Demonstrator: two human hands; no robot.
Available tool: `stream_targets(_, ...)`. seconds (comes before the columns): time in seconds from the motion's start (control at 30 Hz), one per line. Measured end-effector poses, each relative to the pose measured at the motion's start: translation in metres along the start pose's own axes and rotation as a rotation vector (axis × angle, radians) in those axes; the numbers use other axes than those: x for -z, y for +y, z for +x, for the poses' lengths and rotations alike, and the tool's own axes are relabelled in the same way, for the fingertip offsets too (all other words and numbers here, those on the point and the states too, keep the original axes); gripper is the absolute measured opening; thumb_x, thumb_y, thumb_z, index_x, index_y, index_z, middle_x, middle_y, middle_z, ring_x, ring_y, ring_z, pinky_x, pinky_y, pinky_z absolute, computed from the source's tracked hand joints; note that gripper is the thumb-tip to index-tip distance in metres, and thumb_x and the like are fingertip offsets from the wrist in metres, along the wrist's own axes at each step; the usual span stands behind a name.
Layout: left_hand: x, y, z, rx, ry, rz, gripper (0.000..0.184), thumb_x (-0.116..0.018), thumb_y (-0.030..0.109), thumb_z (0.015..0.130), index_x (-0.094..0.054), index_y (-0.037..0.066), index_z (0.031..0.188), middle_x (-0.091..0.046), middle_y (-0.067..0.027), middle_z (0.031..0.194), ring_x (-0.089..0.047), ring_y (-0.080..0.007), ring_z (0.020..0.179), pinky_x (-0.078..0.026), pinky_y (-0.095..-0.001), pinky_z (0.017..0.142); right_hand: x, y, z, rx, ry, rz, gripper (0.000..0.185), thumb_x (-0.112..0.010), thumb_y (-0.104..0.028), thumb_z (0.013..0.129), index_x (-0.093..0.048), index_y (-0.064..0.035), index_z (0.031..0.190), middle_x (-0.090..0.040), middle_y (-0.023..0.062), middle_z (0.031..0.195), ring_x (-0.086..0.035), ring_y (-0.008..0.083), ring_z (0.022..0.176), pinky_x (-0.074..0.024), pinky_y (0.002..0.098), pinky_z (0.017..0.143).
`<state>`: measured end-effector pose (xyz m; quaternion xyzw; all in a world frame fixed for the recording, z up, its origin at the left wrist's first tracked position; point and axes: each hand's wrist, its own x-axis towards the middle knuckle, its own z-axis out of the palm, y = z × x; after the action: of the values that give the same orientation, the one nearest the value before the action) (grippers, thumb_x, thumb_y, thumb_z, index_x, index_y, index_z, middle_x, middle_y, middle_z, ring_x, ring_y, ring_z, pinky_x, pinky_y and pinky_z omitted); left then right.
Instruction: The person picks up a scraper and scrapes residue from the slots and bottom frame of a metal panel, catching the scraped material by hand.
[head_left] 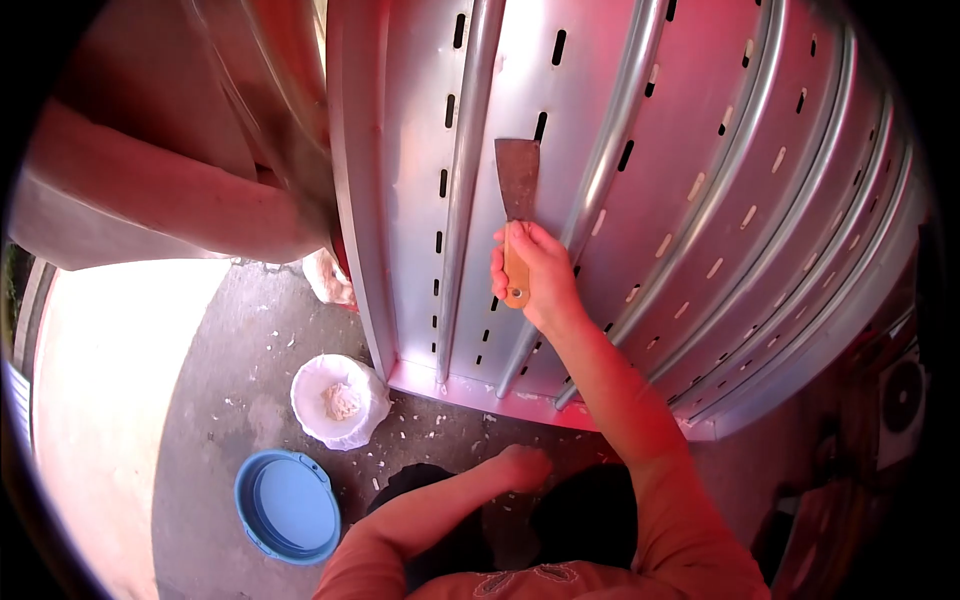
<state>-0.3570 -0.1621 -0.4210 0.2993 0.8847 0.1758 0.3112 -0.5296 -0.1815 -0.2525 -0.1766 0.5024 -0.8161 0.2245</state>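
Observation:
My right hand (534, 262) is closed round the wooden handle of a putty knife (518, 178). The blade points up and lies over a flat strip of the ribbed metal panel (590, 110), between two round ribs; whether it touches the metal, I cannot tell. Low in the view, near my knees, my left hand (523, 467) is curled into a fist, and no object shows in it. Dark slots run in rows along the panel.
A white-lined bin (340, 402) with pale scraps inside stands on the floor at the panel's lower left. Beside it sits a blue basin (290, 506). Pale bits litter the grey floor (225, 400). Red fabric (160, 190) hangs at upper left.

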Motion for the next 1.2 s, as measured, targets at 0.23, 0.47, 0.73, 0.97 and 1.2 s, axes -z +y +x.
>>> stream_targets(0.23,-0.003,0.0,0.0,0.035,0.074,0.01,0.021,-0.06,0.026,0.079,-0.069,0.007,0.083,-0.068,-0.0146,0.088,-0.067,-0.0285,0.083,-0.054,-0.0404,0.067,0.008,-0.022,-0.012,-0.163,-0.267,0.396,0.033,-0.046,-0.038,0.095,-0.049,-0.0055,0.101,-0.053,0.0074,0.069,-0.047,0.0132,0.051,-0.037,0.0264,0.044)
stream_targets(0.47,-0.008,-0.001,-0.002,0.015,0.06,0.012,0.027,-0.063,0.031,0.078,-0.067,0.005,0.087,-0.066,-0.0153,0.091,-0.066,-0.03,0.085,-0.052,-0.0397,0.073,0.074,0.084,-0.069,-0.401,0.002,-0.196,0.024,-0.051,-0.027,0.093,-0.051,-0.0036,0.089,-0.056,0.0075,0.069,-0.05,0.0123,0.05,-0.0413,0.0277,0.046)
stream_targets(0.73,-0.002,0.0,-0.007,0.034,-0.03,0.046,0.031,-0.064,0.032,0.079,-0.066,0.005,0.094,-0.063,-0.0147,0.099,-0.062,-0.0298,0.093,-0.05,-0.04,0.077,0.153,0.125,-0.136,-0.251,-0.004,-0.388,0.015,-0.051,-0.017,0.094,-0.051,-0.0026,0.09,-0.055,0.0066,0.071,-0.051,0.0111,0.054,-0.0428,0.0261,0.049)
stream_targets(0.97,-0.014,0.001,-0.012,-0.056,0.036,0.044,0.035,-0.064,0.031,0.08,-0.058,0.006,0.103,-0.059,-0.0129,0.101,-0.059,-0.0285,0.097,-0.047,-0.0377,0.083,0.152,0.08,-0.101,0.072,0.182,-0.166,0.021,-0.045,-0.021,0.097,-0.051,-0.0017,0.092,-0.054,0.0065,0.068,-0.049,0.0114,0.054,-0.0418,0.0258,0.051)
stream_targets(1.2,-0.021,0.001,-0.034,-0.12,0.093,0.064,0.035,-0.067,0.029,0.075,-0.055,0.006,0.098,-0.057,-0.0095,0.095,-0.058,-0.0264,0.092,-0.046,-0.0366,0.078,0.167,0.233,-0.146,0.015,0.389,-0.147,0.024,-0.045,-0.023,0.097,-0.051,-0.0033,0.086,-0.05,0.0033,0.062,-0.045,0.0087,0.048,-0.0365,0.0222,0.043)
